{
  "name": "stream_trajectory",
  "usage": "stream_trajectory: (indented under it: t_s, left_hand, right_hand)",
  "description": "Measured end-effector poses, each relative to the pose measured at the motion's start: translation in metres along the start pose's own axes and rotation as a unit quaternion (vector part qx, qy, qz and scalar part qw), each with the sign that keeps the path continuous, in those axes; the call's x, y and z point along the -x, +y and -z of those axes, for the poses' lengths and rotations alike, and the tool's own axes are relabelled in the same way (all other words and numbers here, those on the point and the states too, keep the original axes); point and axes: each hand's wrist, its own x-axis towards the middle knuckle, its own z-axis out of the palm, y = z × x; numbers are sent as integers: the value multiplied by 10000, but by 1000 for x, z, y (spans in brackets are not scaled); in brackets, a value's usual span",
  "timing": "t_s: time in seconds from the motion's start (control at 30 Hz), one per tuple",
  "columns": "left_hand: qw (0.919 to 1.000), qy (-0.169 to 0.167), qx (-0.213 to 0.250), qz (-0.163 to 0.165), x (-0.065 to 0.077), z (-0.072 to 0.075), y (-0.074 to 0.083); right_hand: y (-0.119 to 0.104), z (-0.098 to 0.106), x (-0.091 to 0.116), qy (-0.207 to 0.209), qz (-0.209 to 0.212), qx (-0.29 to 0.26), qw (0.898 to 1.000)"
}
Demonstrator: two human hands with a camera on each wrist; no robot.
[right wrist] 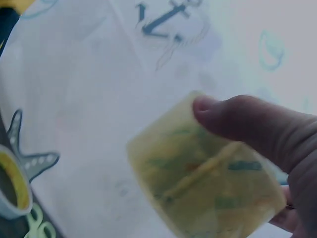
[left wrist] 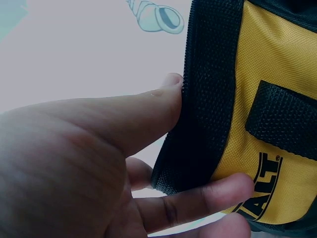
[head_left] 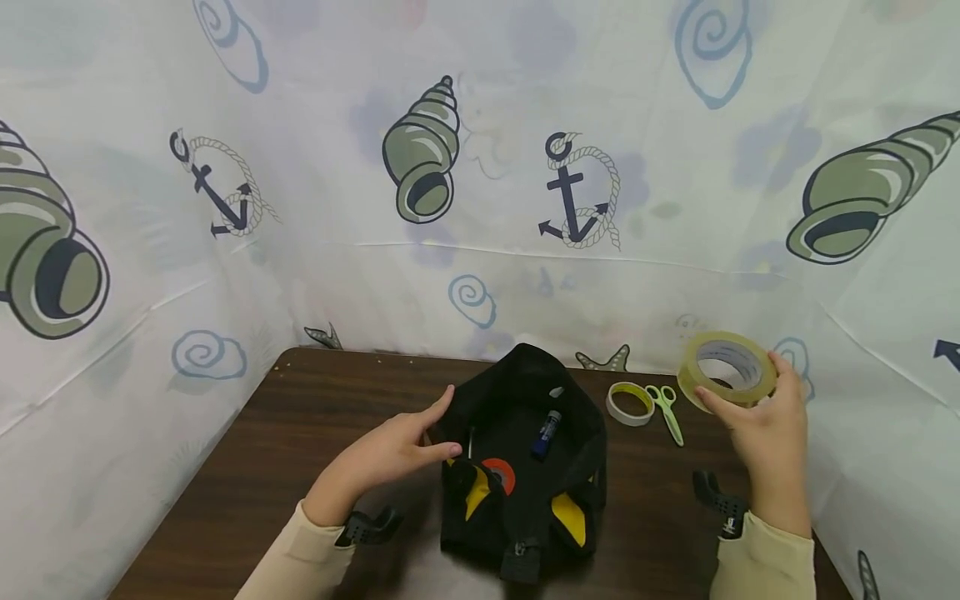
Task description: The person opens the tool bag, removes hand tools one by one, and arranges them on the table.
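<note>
Bag (head_left: 525,467) logo only in left-wrist view; left hand (head_left: 390,454) grip spread against it; right hand (head_left: 765,425) pinching tape roll (head_left: 726,371).

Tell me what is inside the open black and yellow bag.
Inside the bag lie a blue glue stick and a red-orange round item. The folded fabric walls cover the rest of the inside.

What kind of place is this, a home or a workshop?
Probably a small recording or demonstration booth, not a lived-in room: a dark wooden table is screened by a nautical-print curtain, with a tool bag, a tape roll and scissors laid out.
</note>
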Motion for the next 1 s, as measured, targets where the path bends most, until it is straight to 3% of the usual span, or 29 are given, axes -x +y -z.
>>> stream_trajectory:
  t_s: [0.27,0.57,0.7,1.0]
  left_hand:
    - [10000,-26,-30,10,-1,1,1]
    - [10000,-60,-61,12,-2,1,2]
    - [10000,-50,-41,40,-2,1,2]
    - [10000,-14,-8,53,-3,-2,2]
  right_hand:
    - [57,-17,-22,-29,-419,-202,9989]
    - [132,-57,-28,712,-94,-691,9950]
    - [147,-67,-28,629,-214,-819,9944]
    - [157,-70,-29,715,-360,-797,9936]
